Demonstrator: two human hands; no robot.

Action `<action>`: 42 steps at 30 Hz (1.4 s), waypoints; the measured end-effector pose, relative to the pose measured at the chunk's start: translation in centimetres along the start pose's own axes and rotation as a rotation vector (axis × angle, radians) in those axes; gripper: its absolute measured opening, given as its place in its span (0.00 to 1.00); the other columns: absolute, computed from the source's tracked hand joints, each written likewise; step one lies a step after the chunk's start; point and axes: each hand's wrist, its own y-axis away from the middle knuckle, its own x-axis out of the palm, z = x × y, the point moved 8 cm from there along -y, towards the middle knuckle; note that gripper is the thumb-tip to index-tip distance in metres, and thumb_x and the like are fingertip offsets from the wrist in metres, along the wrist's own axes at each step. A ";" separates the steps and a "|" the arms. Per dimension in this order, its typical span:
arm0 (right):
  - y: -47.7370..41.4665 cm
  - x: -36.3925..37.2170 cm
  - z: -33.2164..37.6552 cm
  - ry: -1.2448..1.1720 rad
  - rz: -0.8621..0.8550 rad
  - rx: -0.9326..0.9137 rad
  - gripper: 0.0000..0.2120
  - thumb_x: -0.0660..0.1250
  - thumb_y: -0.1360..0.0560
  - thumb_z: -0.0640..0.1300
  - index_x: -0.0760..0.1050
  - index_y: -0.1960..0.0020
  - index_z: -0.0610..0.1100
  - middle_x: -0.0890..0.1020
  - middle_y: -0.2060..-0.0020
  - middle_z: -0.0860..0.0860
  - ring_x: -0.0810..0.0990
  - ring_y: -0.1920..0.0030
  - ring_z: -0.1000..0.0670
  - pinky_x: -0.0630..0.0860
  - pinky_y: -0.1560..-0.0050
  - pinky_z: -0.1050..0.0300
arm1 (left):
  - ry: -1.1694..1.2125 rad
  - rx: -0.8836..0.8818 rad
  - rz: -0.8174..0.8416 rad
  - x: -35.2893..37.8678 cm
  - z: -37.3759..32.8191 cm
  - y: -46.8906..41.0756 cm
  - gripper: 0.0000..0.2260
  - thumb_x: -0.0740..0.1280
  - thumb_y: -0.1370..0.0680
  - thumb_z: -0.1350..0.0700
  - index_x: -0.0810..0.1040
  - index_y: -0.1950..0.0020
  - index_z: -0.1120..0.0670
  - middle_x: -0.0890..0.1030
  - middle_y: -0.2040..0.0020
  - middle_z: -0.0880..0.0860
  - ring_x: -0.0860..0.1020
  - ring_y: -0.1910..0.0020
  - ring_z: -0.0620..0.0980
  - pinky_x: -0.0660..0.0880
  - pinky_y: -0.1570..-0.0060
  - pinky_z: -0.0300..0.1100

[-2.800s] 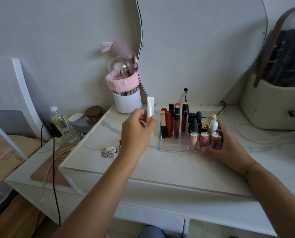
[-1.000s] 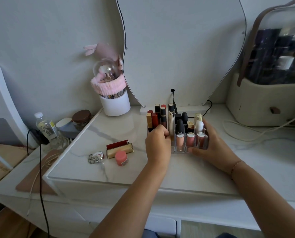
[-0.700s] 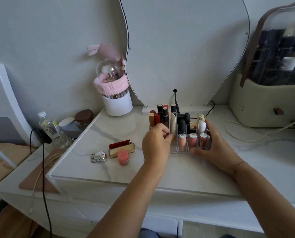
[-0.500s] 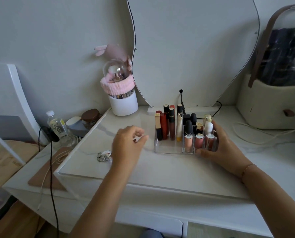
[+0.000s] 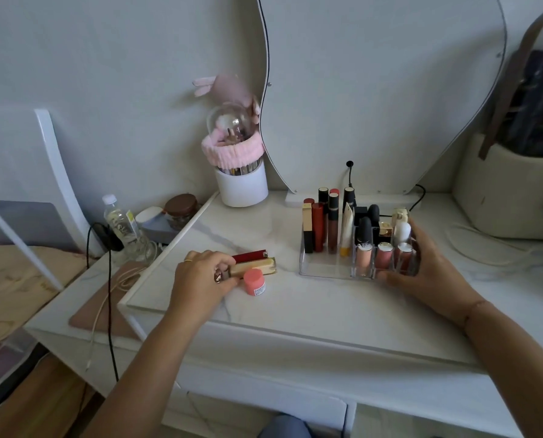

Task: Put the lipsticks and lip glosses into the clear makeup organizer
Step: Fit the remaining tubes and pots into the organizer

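White marble-look table (image 5: pixel 295 305) carries everything, and off its left edge stand a small water bottle (image 5: pixel 118 216), a brown-lidded jar (image 5: pixel 181 207) and a black cable (image 5: pixel 109 279) hanging down. Next comes the left hand (image 5: pixel 200 279), palm down on the table, its fingertips curled against the near end of a gold lipstick (image 5: pixel 257 267) that lies flat; whether it has truly gripped the tube or only touches it cannot be told. A red lipstick (image 5: pixel 249 256) lies just behind the gold one, parallel and touching it, and a small pink pot (image 5: pixel 253 281) stands just in front, touching the gold tube's side. Behind these, against the wall, a white brush cup (image 5: pixel 241 184) with a pink band sits beside the edge of the mirror (image 5: pixel 374 90). Further right is the clear makeup organizer (image 5: pixel 324 268), its left compartments holding upright lipsticks and glosses, a pale tube (image 5: pixel 346 229) leaning among them, and its front right cells holding three pinkish lip glosses (image 5: pixel 384 257). The right hand (image 5: pixel 428 267) wraps the organizer's right end, thumb along the front wall and fingers behind, clasping it in place. At the far right a cream bag (image 5: pixel 504 197) rests against the wall
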 end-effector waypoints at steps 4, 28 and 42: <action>-0.1 0.0 0.1 -0.005 -0.014 -0.004 0.47 0.79 0.37 0.40 0.57 0.26 0.52 0.73 0.39 0.51 0.75 0.55 0.74 0.66 0.61 0.83 | 0.023 -0.035 0.006 0.2 0.2 -0.4 0.14 0.78 0.38 0.51 0.79 0.56 0.47 0.71 0.64 0.37 0.73 0.55 0.48 0.72 0.55 0.43; 0.3 -0.1 0.4 0.009 -0.003 0.012 0.47 0.78 0.37 0.44 0.55 0.26 0.53 0.72 0.36 0.49 0.77 0.49 0.55 0.69 0.51 0.68 | 0.745 0.029 -0.110 -1.3 -7.5 -4.4 0.12 0.74 0.31 0.57 0.77 0.53 0.42 0.82 0.56 0.45 0.80 0.57 0.44 0.77 0.53 0.39; 0.1 0.0 -0.1 -0.008 0.005 0.034 0.46 0.78 0.36 0.45 0.55 0.27 0.55 0.70 0.36 0.52 0.77 0.50 0.61 0.69 0.55 0.75 | 0.402 0.248 -0.088 2.8 -12.5 -4.1 0.10 0.75 0.32 0.59 0.82 0.52 0.56 0.81 0.57 0.51 0.75 0.62 0.48 0.75 0.57 0.42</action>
